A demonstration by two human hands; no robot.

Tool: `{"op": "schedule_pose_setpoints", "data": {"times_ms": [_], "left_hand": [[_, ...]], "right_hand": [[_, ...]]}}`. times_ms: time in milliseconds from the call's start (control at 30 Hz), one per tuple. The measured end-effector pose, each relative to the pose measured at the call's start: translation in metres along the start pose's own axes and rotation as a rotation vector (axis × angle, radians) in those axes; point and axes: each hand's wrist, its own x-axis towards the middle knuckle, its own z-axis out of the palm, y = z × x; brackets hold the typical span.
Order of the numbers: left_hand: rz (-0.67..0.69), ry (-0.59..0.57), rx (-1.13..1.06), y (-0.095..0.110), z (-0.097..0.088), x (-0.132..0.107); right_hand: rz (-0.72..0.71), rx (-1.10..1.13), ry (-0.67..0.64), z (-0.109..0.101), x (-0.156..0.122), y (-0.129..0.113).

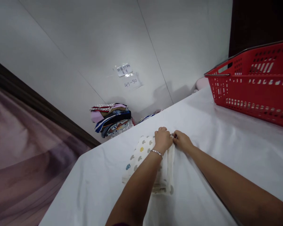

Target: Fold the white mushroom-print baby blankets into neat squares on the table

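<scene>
A small cream cloth printed with grey, yellow and blue shapes lies folded on the white table. My left hand, a silver bracelet at its wrist, is closed on the cloth's far edge. My right hand meets it there, its fingers pinching the same edge. Both forearms stretch over the cloth from the near side, and the left one hides part of it.
A red plastic basket with a metal handle stands at the table's far right. A stack of folded colourful clothes sits by the white wall beyond the table's far left edge. Paper notes are stuck on the wall.
</scene>
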Motion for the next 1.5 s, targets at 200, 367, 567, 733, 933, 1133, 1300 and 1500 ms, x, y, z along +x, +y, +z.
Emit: {"op": "schedule_pose_setpoints", "data": {"times_ms": [200, 367, 567, 733, 933, 1133, 1300, 1500], "left_hand": [[-0.008, -0.119, 0.072, 0.000, 0.004, 0.006], [-0.032, -0.114, -0.089, -0.003, 0.008, 0.011], [-0.040, -0.100, -0.164, 0.000, 0.006, 0.007], [0.034, -0.105, -0.068, 0.002, 0.003, 0.006], [0.035, -0.121, 0.018, 0.005, -0.001, -0.007], [0.016, -0.147, 0.077, 0.011, -0.009, -0.019], [0.006, -0.162, 0.069, 0.010, -0.008, -0.018], [-0.075, -0.259, -0.100, -0.006, -0.002, -0.010]], "right_hand": [[-0.030, 0.017, -0.012, 0.003, 0.000, 0.004], [-0.061, 0.027, -0.017, 0.003, 0.001, 0.005], [-0.046, 0.000, 0.003, 0.003, 0.001, 0.005], [-0.032, -0.018, 0.020, 0.003, 0.001, 0.006], [-0.076, -0.011, 0.014, 0.003, 0.000, 0.005], [-0.098, -0.006, 0.019, -0.001, -0.002, 0.000], [-0.098, -0.009, 0.012, -0.003, -0.003, -0.001], [-0.090, -0.011, -0.004, -0.002, -0.002, 0.002]]}}
